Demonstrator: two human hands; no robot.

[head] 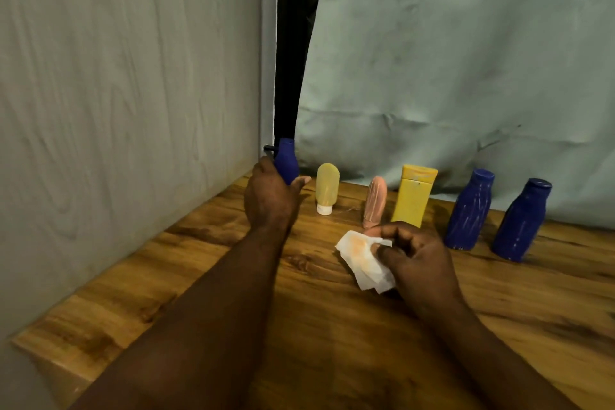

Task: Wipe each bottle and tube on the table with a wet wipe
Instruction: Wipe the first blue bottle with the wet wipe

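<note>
Gripped low in the left hand (269, 200), the blue bottle (286, 160) could be levered loose — if the right hand's (422, 263) pinched wipe (362, 260) is pressed hard above it.

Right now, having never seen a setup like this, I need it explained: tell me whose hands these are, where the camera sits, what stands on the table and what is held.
There is no machine here. A person works bare-handed, and the single picture comes from a camera worn on their head, looking forward and down. The left hand grips a dark blue bottle. The right hand pinches a wet wipe, stained orange, in its fingers. On the wooden table stand a yellow tube, a pink tube, a yellow bottle, a middle blue bottle and a rightmost blue bottle.
</note>
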